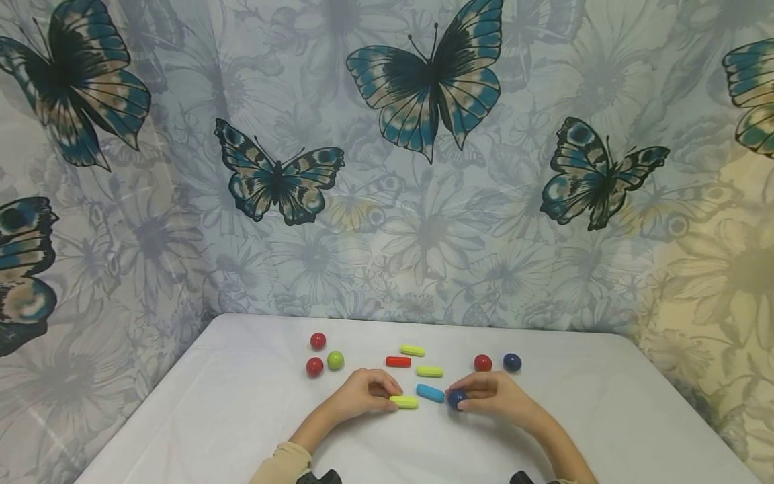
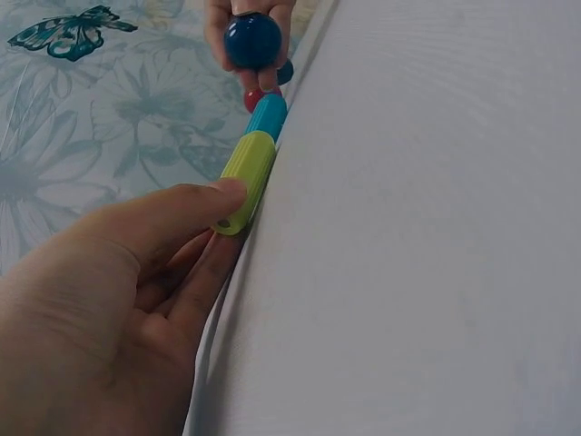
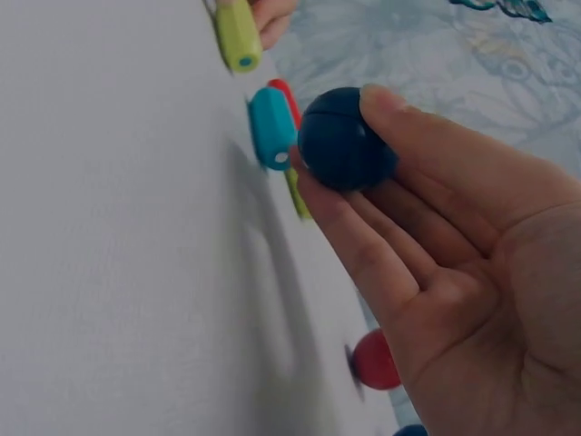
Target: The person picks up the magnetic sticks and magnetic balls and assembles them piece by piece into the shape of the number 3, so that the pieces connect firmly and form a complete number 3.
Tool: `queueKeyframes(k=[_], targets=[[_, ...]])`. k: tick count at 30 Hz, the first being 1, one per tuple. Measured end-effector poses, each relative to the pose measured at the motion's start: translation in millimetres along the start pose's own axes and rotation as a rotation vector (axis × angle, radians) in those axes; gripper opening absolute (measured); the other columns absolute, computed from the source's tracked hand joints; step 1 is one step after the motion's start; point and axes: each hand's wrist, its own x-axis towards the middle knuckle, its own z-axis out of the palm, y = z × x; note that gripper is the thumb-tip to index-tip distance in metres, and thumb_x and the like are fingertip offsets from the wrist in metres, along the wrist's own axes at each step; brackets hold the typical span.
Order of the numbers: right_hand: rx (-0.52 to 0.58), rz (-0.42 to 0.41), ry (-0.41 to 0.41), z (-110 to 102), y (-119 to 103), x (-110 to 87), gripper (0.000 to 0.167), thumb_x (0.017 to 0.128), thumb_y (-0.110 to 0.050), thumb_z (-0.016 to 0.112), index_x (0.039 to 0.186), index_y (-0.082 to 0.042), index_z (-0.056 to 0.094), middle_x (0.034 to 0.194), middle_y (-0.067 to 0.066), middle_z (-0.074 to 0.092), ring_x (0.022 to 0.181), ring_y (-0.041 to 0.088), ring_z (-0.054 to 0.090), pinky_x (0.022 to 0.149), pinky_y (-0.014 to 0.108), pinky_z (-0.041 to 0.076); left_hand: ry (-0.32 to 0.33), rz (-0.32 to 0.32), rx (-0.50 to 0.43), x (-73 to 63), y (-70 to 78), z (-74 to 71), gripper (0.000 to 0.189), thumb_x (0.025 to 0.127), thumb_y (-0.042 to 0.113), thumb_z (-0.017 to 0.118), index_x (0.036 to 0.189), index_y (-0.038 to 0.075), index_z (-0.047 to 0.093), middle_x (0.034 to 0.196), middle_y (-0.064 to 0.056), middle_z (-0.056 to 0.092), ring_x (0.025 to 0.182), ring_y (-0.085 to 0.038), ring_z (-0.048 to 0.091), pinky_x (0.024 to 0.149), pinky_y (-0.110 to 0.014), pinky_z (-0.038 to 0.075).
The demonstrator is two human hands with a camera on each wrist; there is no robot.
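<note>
Between thumb and fingers my left hand [image 1: 365,393] pinches one end of a yellow-green ribbed stick [image 1: 404,402], low at the table's middle. My right hand [image 1: 494,398] holds a dark blue ball [image 1: 456,400] in its fingertips; in the right wrist view the ball [image 3: 345,141] shows against the thumb, with a shadow on the cloth below. Between the two hands lies a light blue stick [image 1: 430,393]. Just behind it are a red stick [image 1: 398,361] and two more yellow-green sticks, one nearer [image 1: 429,372] and one farther [image 1: 412,350].
At the left lie two red balls, one farther back [image 1: 318,341] and one nearer [image 1: 314,366], beside a green ball [image 1: 335,360]. Behind the right hand are a red ball [image 1: 483,363] and another dark blue ball [image 1: 512,362]. A butterfly-print curtain [image 1: 387,269] borders the white table [image 1: 211,417].
</note>
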Motion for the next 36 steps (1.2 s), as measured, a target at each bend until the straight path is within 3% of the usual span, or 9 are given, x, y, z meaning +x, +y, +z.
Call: queueKeyframes(k=[10,14,20,28,36], targets=[[0.065,-0.017,-0.114,9,-9,4.0,0.035,0.090,-0.015,0.069,0.122,0.000,0.064,0.120,0.017,0.069,0.109,0.010,0.068,0.091,0.019,0.054,-0.002,-0.005,-0.004,-1.2,2.3,-0.3,0.016,0.080,0.004,0.078,0.096,0.003,0.072,0.107,-0.014,0.071,0.093,-0.008,0.069,0.084,-0.017,0.055],[0.074,-0.014,-0.125,14,-8,5.8,0.035,0.091,-0.015,0.069,0.122,-0.001,0.064,0.121,0.017,0.069,0.109,0.010,0.068,0.091,0.018,0.053,-0.009,0.004,-0.011,-1.6,2.6,-0.7,0.017,0.080,0.003,0.077,0.096,0.002,0.072,0.108,-0.015,0.071,0.095,-0.009,0.069,0.085,-0.017,0.055],[0.087,-0.026,-0.104,19,-4,9.2,0.036,0.090,-0.013,0.069,0.121,0.003,0.063,0.124,0.024,0.065,0.108,0.006,0.068,0.090,0.021,0.055,-0.009,0.008,0.004,-0.9,1.2,-0.6,0.017,0.080,0.004,0.077,0.096,0.003,0.072,0.108,-0.014,0.071,0.094,-0.007,0.069,0.084,-0.017,0.055],[0.069,-0.016,-0.030,27,1,12.6,0.037,0.090,-0.016,0.069,0.123,0.001,0.063,0.126,0.023,0.064,0.107,0.001,0.067,0.089,0.020,0.055,-0.006,0.016,0.016,0.3,0.8,1.4,0.016,0.080,0.003,0.078,0.095,0.002,0.072,0.107,-0.015,0.072,0.091,-0.002,0.069,0.084,-0.017,0.055],[0.109,-0.068,0.010,34,5,14.9,0.039,0.091,-0.012,0.067,0.125,0.006,0.060,0.128,0.027,0.061,0.110,0.003,0.066,0.091,0.020,0.053,-0.009,0.026,0.011,-0.1,0.1,2.2,0.017,0.080,0.004,0.078,0.096,0.002,0.073,0.107,-0.015,0.072,0.091,-0.002,0.069,0.084,-0.016,0.055]])
